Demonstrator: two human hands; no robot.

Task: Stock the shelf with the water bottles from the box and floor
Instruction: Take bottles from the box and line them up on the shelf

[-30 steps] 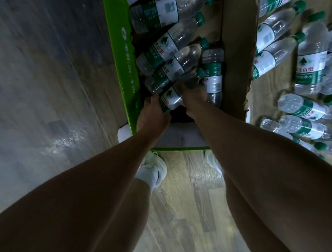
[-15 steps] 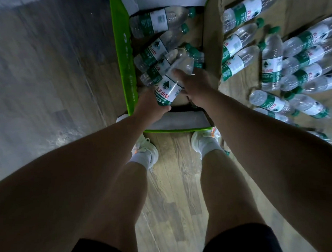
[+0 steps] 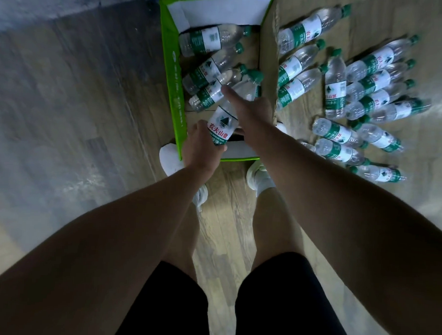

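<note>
From where I stand, the bare wooden floor [image 3: 66,111] on the left has no bottles on it. Next comes the green-walled cardboard box [image 3: 171,65], open at the top. Three bottles in the box [image 3: 207,40] lie on their sides, and the arms may hide more.

Over its near end the left hand [image 3: 200,146] grips the base of a clear plastic water bottle with a green cap and white-and-green label [image 3: 222,124], fingers curled round the bottom. The bottle is off the box floor, tilted with its cap pointing away from the person. The right hand [image 3: 252,108] wraps its upper part with the thumb laid across the shoulder. I cannot tell how the other fingers sit, as they are behind the bottle.

Further right, a dozen or so loose bottles on the floor [image 3: 368,84] lie scattered beside the box, some touching.

No shelf is in sight, so I cannot say how many are already stocked. I'd judge the job far from finished: one bottle is in hand, and the box and the floor pile are both left to clear.
</note>
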